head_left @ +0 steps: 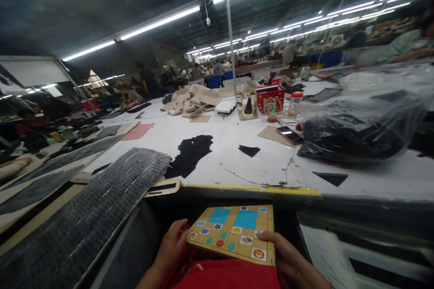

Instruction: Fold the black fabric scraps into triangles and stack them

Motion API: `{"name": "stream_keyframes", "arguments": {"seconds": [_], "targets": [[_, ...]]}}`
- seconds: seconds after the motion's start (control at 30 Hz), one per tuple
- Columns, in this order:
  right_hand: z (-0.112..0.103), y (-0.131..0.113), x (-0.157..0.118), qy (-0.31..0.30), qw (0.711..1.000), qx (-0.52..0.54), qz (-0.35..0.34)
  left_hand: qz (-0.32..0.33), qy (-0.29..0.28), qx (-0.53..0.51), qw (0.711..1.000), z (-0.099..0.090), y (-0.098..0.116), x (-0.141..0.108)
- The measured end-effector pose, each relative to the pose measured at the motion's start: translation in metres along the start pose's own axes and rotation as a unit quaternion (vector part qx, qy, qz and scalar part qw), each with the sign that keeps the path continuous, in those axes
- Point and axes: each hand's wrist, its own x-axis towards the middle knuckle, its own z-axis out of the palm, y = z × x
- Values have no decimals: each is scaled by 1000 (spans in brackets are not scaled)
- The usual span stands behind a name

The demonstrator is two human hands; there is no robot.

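A tan game board (pixel 228 231) with blue blocks, small animal pictures and round coloured marks lies tilted over my lap, below the table's front edge. My right hand (pixel 284 250) grips its right edge, thumb on top and the other fingers hidden underneath. At the left edge my left hand (pixel 174 239) is closed on the board, its fingers partly out of sight behind it. Red cloth (pixel 227 275) shows just under the board and beside my left fingers.
Black fabric pieces (pixel 191 153) lie on the white table (pixel 230 167). A grey striped textured strip (pixel 98 207) runs along the left. A clear plastic bag (pixel 359 131) of black material, a phone (pixel 290 135), a red box (pixel 270 99) and tan pieces (pixel 195 98) stand farther back.
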Motion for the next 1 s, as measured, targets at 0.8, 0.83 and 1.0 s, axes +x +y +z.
{"name": "stream_keyframes", "arguments": {"seconds": [0.8, 0.83, 1.0], "targets": [[74, -4, -44, -118, 984, 26, 133, -300, 62, -479, 823, -90, 89, -53], [76, -7, -46, -128, 982, 19, 135, -295, 66, -480, 824, -92, 93, -53], [81, -21, -64, -171, 977, -34, 125, -298, 66, -499, 811, -80, 109, -55]]}}
